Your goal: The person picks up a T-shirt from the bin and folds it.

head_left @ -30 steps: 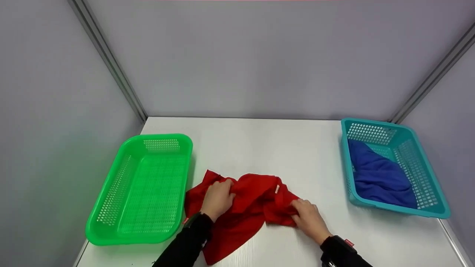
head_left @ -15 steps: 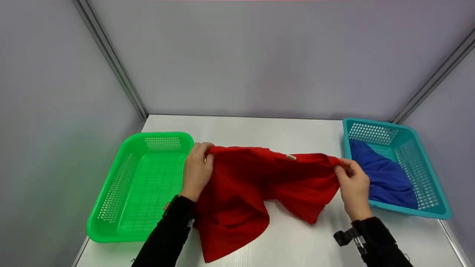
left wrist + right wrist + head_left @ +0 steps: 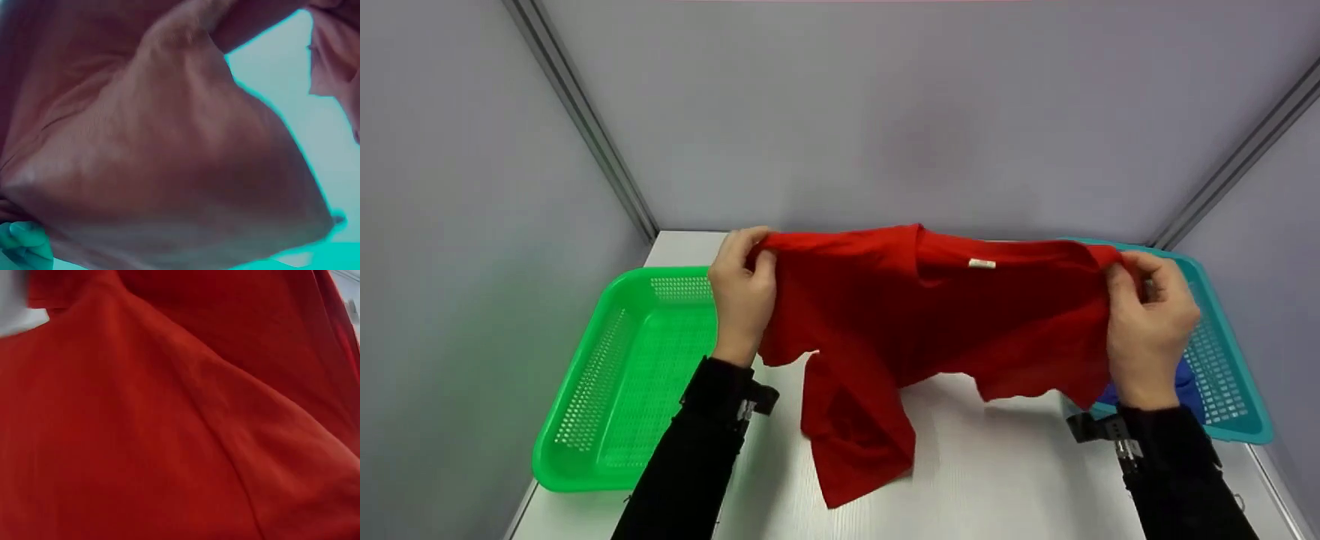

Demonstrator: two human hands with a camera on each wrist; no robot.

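A red T-shirt [image 3: 870, 300] is stretched between both hands above the table, its collar with a small white label at the top edge. My left hand [image 3: 742, 292] pinches its upper left end between thumb and fingers. At the upper right end, my right hand [image 3: 1151, 322] grips the cloth the same way. The lower part of the shirt hangs down in folds, with one twisted flap lowest. In the left wrist view the shirt [image 3: 169, 140] fills most of the picture, tinted brownish. Red cloth [image 3: 140, 427] with a seam covers nearly all of the right wrist view.
A green plastic basket [image 3: 585, 405] with nothing in it stands on the left of the white table [image 3: 960, 480]. On the right is a teal basket [image 3: 1222, 360], partly hidden by the shirt and right hand, holding blue cloth [image 3: 1189, 394]. Grey walls enclose the table.
The red T-shirt has gone from lying crumpled on the table to being held up and spread. Both hands have risen and moved apart, the right one over the teal basket.
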